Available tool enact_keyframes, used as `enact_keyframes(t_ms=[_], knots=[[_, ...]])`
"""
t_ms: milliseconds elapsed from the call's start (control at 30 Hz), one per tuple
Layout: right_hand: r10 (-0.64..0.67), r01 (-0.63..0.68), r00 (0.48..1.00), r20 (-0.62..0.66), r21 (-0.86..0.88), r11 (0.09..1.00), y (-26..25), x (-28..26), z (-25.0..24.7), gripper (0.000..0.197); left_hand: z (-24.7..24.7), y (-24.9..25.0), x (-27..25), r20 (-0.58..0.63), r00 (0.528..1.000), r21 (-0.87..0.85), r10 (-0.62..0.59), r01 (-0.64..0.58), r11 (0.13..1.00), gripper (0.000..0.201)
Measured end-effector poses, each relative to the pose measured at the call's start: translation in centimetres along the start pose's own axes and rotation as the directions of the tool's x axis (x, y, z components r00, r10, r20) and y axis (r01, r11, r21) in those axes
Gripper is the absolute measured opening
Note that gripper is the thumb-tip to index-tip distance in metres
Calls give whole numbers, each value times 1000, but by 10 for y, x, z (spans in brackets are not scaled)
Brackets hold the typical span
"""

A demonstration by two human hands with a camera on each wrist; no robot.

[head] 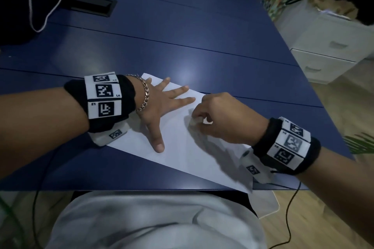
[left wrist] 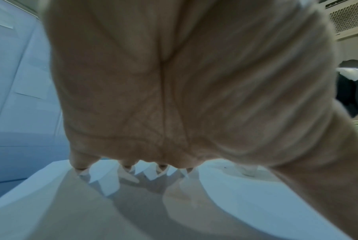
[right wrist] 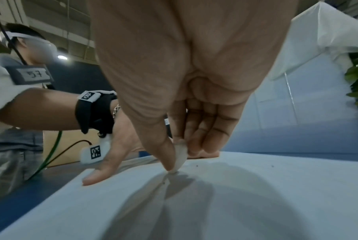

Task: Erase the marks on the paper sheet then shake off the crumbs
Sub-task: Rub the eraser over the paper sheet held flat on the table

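Observation:
A white paper sheet (head: 182, 147) lies at an angle on the blue table (head: 162, 46), its near right corner over the table's front edge. My left hand (head: 162, 105) lies flat on the sheet's far left part with fingers spread straight, pressing it down. My right hand (head: 218, 117) pinches a small white eraser (head: 195, 121) between thumb and fingers, its tip on the paper. In the right wrist view the eraser (right wrist: 180, 157) touches the sheet (right wrist: 235, 203) and a few dark crumbs (right wrist: 196, 166) lie beside it. No pencil marks show clearly.
A black cable tray slot (head: 89, 4) is set in the table at the back left, beside a dark bag with a white cord (head: 32, 2). White drawers (head: 332, 50) stand to the right. A black cable (head: 291, 208) hangs off the front edge.

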State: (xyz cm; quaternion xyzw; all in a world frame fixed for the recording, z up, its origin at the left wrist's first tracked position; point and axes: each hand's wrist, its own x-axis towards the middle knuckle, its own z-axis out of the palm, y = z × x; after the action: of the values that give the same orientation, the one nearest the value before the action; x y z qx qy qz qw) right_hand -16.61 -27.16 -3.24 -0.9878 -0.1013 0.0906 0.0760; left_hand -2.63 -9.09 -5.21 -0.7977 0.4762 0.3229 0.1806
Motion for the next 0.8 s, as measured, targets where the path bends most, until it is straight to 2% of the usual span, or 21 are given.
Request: enact_keyframes(t_ms=[167, 233, 300, 367, 533, 600, 700, 800], knots=[[128, -130, 990, -60, -31, 991, 19, 12, -11, 15, 1, -2, 1, 3, 1000, 1, 4, -4, 1000, 164], [100, -103, 993, -59, -47, 994, 10, 8, -6, 13, 0, -2, 0, 2, 1000, 4, -2, 2, 1000, 165], [8, -8, 1000, 2, -42, 999, -8, -2, -1, 14, 0, -1, 0, 3, 1000, -4, -2, 2, 1000, 165], [-22, 24, 998, 66, -40, 999, -11, -5, -2, 16, -1, 0, 1, 3, 1000, -2, 3, -3, 1000, 165], [114, -116, 992, -52, -53, 992, 10, 7, -10, 19, 0, 0, 0, 6, 1000, 16, 1, -1, 1000, 164], [54, -56, 998, -36, -74, 996, -4, 1, -4, 15, 0, -1, 0, 1, 1000, 4, -2, 2, 1000, 165], [-43, 46, 997, 70, -48, 998, -21, -10, 0, 12, 1, -1, 2, -12, 1000, 3, 1, -1, 1000, 165], [66, -66, 998, 0, -58, 996, 6, 6, -8, 14, 2, -1, 3, -12, 1000, 11, 1, -1, 1000, 165]])
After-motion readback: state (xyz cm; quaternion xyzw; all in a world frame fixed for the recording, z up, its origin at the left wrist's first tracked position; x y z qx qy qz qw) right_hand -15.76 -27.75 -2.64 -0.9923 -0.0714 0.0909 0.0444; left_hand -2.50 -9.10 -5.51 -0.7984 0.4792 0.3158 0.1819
